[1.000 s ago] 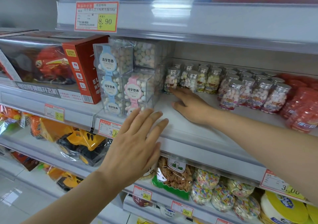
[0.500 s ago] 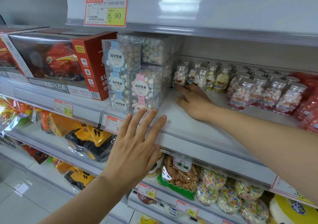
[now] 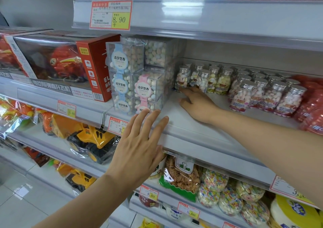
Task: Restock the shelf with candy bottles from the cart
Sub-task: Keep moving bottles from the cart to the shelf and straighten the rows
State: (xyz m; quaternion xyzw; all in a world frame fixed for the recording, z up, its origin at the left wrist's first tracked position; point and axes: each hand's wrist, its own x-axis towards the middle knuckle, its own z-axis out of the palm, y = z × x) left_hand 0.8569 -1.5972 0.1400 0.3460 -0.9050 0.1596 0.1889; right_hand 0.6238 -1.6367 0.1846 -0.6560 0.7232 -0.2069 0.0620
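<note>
Head view of a shop shelf [image 3: 192,133], with both arms reaching in. (a) The right hand [image 3: 198,105] lies palm down on the bare white shelf board; its grip is released, the fingers loosely extended and holding nothing; the index fingertip [image 3: 182,90] touches the foot of the leftmost candy bottle [image 3: 182,78]. (b) The candy bottles [image 3: 258,91] are clear, silver-capped and filled with pale sweets; they stand upright in rows toward the back and right of this shelf, in 2 clusters with a small gap between. (c) The left hand [image 3: 139,147] is held before the shelf's front rail; its grip is released, 4 fingers straight and spread; the fingertips overlap the lowest of the clear boxes [image 3: 139,80], and whether they touch it cannot be told. (d) The clear boxes are stacked 3 high at the shelf's left end, just beside the bottles; a red toy box [image 3: 70,65] lies to their left; red packets [image 3: 312,103] lie right of the bottles; a price tag [image 3: 111,14] reading 8.90 hangs on the rail above.
</note>
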